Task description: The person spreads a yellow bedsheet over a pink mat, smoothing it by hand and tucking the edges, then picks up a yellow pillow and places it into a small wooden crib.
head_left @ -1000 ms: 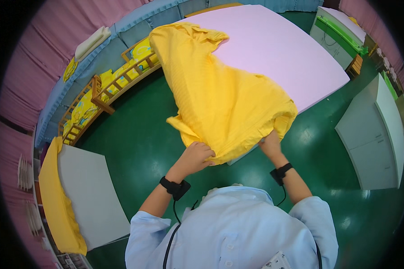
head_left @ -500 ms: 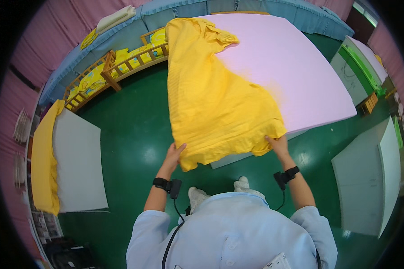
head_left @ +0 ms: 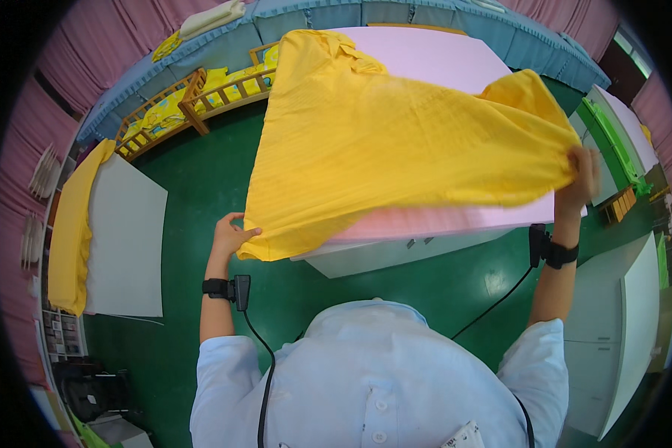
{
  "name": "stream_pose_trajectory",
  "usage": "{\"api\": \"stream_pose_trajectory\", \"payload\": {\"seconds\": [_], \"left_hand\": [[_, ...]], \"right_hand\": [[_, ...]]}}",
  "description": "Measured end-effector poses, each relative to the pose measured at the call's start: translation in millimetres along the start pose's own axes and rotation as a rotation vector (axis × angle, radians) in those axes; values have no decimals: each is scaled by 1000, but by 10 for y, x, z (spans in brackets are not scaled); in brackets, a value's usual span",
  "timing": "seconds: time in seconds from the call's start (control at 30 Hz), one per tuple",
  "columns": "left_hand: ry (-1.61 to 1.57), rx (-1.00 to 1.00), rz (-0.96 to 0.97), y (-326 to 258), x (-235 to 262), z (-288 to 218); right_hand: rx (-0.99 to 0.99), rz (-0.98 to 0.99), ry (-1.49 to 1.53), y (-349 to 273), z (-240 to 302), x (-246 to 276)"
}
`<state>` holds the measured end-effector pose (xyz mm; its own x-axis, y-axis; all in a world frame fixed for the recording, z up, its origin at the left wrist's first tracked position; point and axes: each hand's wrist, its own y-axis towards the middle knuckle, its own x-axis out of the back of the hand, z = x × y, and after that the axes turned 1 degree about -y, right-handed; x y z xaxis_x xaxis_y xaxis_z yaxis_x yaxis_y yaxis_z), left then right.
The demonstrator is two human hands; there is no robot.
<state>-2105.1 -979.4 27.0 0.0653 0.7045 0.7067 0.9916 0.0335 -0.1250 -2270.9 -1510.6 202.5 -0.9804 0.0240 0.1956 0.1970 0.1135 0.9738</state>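
A large yellow cloth (head_left: 381, 142) with a ruffled edge lies over much of a pink-topped table (head_left: 433, 52) in front of me. Its near left corner is pinched in my left hand (head_left: 233, 237), which hangs by the table's front left corner. Out at the right, my right hand (head_left: 581, 175) grips the near right corner, slightly smeared by motion. Between the two hands the front edge is pulled taut and raised, with the pink top and white cabinet front (head_left: 411, 254) showing below. The far left part of the cloth is bunched on the table.
Wooden cots (head_left: 194, 101) with yellow bedding stand at the far left. A white table (head_left: 127, 239) with a yellow cloth along its side is at the left. White cabinets (head_left: 605, 321) stand at the right, a green-edged unit (head_left: 612, 138) behind. Blue-draped furniture (head_left: 425, 15) lines the back.
My right hand has swung right and away from me, spreading the yellow cloth across the table. My left hand has moved left and slightly forward with its corner.
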Motion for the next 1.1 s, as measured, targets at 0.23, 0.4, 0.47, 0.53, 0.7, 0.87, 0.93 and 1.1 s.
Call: {"api": "stream_pose_trajectory", "payload": {"seconds": [0.23, 0.4, 0.47, 0.53, 0.7, 0.87, 0.93, 1.1], "left_hand": [[-17, -160, -280, -67, 56, 352], [-275, -231, -84, 128, 153, 535], [-239, -219, 72, 87, 7, 583], [-233, -132, 270, -15, -125, 591], [88, -131, 69, -58, -457, 781], [566, -208, -450, -384, -892, -117], [403, -347, -312, -426, -1196, -265], [194, -442, -73, -654, -2094, -1152]], "right_hand": [[44, 760, 282, -1453, 376, 84], [-383, 1474, 421, -2320, 328, 172], [-447, 1436, 433, -2284, 249, 254], [-544, 1499, 488, -2221, -11, 259], [-660, 1102, 153, -2368, -767, -49], [-780, 966, 76, -2317, -1162, -532], [-909, 953, 40, -2436, -1244, -736], [-1106, 899, 33, -2744, -1506, -1098]]}}
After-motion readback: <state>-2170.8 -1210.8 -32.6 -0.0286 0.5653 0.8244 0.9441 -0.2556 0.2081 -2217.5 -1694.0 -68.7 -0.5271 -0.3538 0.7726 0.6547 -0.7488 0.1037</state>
